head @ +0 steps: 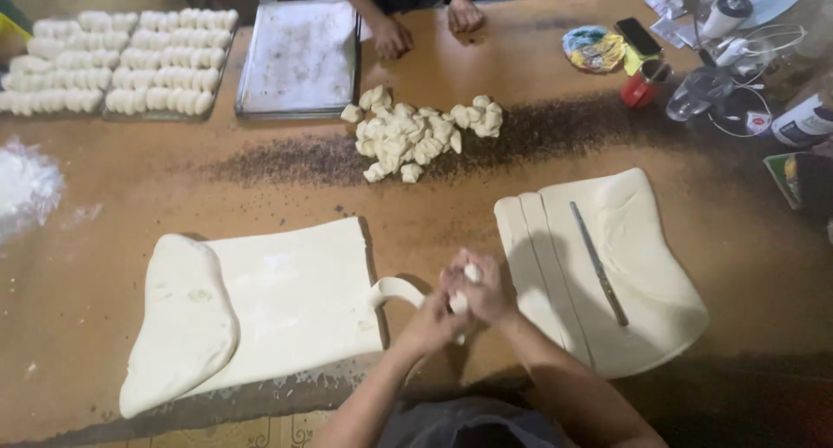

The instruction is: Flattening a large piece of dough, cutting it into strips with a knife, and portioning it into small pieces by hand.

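Over the brown wooden tabletop [104, 240], left hand [431, 324] and right hand [486, 283] both closed on pale dough strip [395, 289] trailing from flat white dough sheet [295, 296]; pinching-off step, next needs clean tear.

A bakery-style kitchen is shown: dough sheets [286, 300] are spread on a worn wooden table [130, 188], with trays of shaped rolls [121, 62].

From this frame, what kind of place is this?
Likely a small bakery or home kitchen prep table: rolled dough sheets, a pile of cut dough pieces, and trays of shaped rolls.
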